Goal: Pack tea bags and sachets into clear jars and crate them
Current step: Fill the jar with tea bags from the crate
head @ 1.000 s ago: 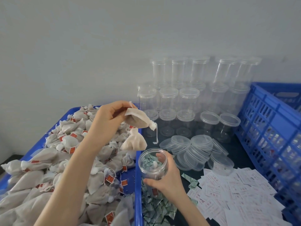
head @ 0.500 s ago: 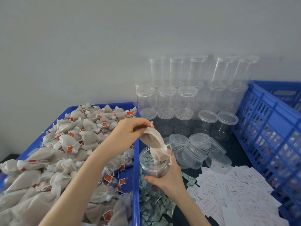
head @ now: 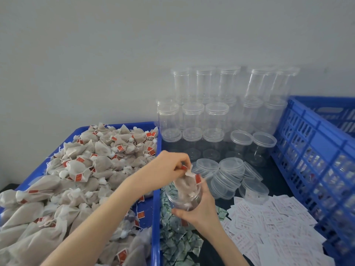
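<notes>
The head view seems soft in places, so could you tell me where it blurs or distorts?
Head view: even, flat light, no hard shadows; the left hand and tea bag at the jar are motion-smeared; the stacked empty jars fade into the pale wall; the blue crate bows from wide-angle distortion.

The light is soft and even, a little dim, with a cool grey tone. No hard shadows appear; only a weak shade lies on the wall (head: 96,54) toward 9 o'clock. The clear jars (head: 211,116) at 12 o'clock look hazy. Wide-angle bending shows at 3 o'clock on the blue crate (head: 317,150). Fine detail is smeared everywhere.
</notes>
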A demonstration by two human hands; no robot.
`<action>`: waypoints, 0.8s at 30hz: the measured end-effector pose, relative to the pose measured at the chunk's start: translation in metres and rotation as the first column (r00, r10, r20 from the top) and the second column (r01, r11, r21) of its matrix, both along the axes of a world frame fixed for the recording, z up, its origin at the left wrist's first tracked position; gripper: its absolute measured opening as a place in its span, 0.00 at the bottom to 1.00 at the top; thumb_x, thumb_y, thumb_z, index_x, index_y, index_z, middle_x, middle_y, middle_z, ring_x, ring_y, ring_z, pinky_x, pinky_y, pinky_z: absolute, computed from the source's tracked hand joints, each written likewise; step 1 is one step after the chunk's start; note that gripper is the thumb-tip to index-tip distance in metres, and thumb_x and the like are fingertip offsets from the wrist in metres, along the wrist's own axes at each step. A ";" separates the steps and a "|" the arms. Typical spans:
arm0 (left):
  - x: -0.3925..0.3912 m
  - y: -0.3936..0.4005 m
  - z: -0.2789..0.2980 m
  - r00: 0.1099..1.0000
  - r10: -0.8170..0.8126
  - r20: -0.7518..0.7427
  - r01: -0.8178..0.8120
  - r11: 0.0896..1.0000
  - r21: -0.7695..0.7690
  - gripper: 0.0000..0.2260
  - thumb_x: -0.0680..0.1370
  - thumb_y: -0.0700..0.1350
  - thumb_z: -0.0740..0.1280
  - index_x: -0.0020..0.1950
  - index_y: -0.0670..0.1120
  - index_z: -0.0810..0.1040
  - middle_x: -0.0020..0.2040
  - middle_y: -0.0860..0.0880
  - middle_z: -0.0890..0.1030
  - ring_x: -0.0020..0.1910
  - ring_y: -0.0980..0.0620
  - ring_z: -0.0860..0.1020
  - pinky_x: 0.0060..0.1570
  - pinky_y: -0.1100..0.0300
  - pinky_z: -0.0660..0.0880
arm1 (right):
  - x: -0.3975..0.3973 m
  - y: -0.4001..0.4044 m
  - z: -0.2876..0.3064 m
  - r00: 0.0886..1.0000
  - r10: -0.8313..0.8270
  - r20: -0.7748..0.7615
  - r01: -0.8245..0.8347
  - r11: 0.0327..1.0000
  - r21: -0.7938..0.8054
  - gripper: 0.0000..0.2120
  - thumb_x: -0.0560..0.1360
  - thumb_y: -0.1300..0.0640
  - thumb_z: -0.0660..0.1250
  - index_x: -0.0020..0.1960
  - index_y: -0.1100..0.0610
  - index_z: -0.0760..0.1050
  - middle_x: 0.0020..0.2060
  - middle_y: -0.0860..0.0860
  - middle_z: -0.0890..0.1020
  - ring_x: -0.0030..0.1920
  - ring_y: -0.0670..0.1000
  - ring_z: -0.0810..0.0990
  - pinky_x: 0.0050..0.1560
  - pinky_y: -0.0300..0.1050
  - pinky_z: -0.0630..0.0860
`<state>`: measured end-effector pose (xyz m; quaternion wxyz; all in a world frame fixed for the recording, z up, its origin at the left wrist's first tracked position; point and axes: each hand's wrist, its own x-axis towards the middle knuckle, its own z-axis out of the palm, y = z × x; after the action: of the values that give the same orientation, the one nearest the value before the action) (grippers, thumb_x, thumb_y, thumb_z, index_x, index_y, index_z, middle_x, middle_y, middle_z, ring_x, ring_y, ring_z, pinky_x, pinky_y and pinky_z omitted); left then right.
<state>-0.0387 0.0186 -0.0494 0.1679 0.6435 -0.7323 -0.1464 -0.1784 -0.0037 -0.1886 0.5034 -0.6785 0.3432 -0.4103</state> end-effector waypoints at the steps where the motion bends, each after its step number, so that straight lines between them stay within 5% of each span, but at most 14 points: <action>1: -0.008 -0.003 -0.004 0.993 -0.027 0.113 0.023 0.999 0.036 0.06 0.78 0.41 0.66 0.52 0.49 0.80 0.46 0.51 0.84 0.46 0.55 0.81 0.51 0.61 0.76 | -0.001 -0.001 0.000 1.000 0.006 0.003 -0.006 1.000 -0.008 0.41 0.52 0.46 0.83 0.60 0.32 0.68 0.55 0.36 0.80 0.56 0.35 0.79 0.51 0.27 0.74; 4: -0.035 -0.014 -0.020 0.915 -0.133 0.381 0.074 0.983 0.166 0.10 0.78 0.42 0.63 0.56 0.47 0.81 0.51 0.46 0.82 0.52 0.46 0.79 0.50 0.57 0.73 | -0.004 -0.003 0.001 1.000 -0.022 0.014 0.022 1.000 -0.008 0.42 0.50 0.47 0.82 0.61 0.36 0.69 0.53 0.34 0.81 0.53 0.39 0.81 0.48 0.29 0.75; 7: -0.048 -0.021 -0.031 0.875 -0.170 0.453 0.057 0.966 0.252 0.10 0.78 0.41 0.62 0.57 0.45 0.81 0.50 0.45 0.80 0.50 0.45 0.78 0.44 0.59 0.68 | -0.008 -0.002 -0.002 0.999 -0.035 0.031 0.034 0.999 0.022 0.43 0.48 0.45 0.80 0.61 0.39 0.68 0.53 0.31 0.79 0.53 0.36 0.80 0.47 0.28 0.74; 11: -0.046 -0.026 -0.033 0.868 -0.289 0.405 0.160 0.933 0.323 0.08 0.77 0.39 0.65 0.53 0.44 0.82 0.40 0.50 0.75 0.39 0.50 0.74 0.40 0.57 0.70 | -0.012 0.001 -0.009 0.999 -0.029 0.019 0.028 0.998 0.060 0.45 0.47 0.43 0.81 0.61 0.37 0.67 0.53 0.29 0.78 0.55 0.35 0.78 0.49 0.28 0.75; 17: -0.050 -0.027 -0.024 0.887 -0.315 0.338 0.212 0.927 0.309 0.09 0.77 0.42 0.64 0.55 0.48 0.80 0.41 0.52 0.78 0.40 0.51 0.75 0.35 0.64 0.68 | -0.024 -0.004 -0.007 0.997 -0.061 0.050 0.058 0.996 0.063 0.44 0.51 0.49 0.82 0.63 0.39 0.68 0.53 0.36 0.81 0.54 0.40 0.82 0.51 0.36 0.78; 21: -0.040 -0.030 -0.003 0.959 -0.247 0.138 0.208 0.946 0.250 0.16 0.75 0.46 0.71 0.62 0.51 0.79 0.54 0.54 0.82 0.49 0.58 0.79 0.50 0.67 0.74 | -0.037 -0.010 -0.006 0.995 -0.088 0.053 0.085 0.995 0.049 0.42 0.52 0.53 0.83 0.62 0.39 0.69 0.54 0.34 0.81 0.54 0.38 0.81 0.50 0.31 0.77; 24: -0.035 -0.037 0.008 0.981 -0.163 0.106 0.146 0.978 0.151 0.08 0.75 0.44 0.71 0.54 0.49 0.84 0.49 0.54 0.84 0.46 0.60 0.80 0.50 0.66 0.75 | -0.048 -0.015 -0.006 0.992 -0.112 0.051 0.108 0.991 0.074 0.43 0.53 0.58 0.85 0.63 0.39 0.70 0.55 0.37 0.80 0.55 0.38 0.79 0.55 0.44 0.81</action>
<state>-0.0736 -0.0181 -0.0412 0.0660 0.6024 -0.7765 -0.1727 -0.2263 -0.0184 -0.1942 0.5131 -0.6288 0.3802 -0.4435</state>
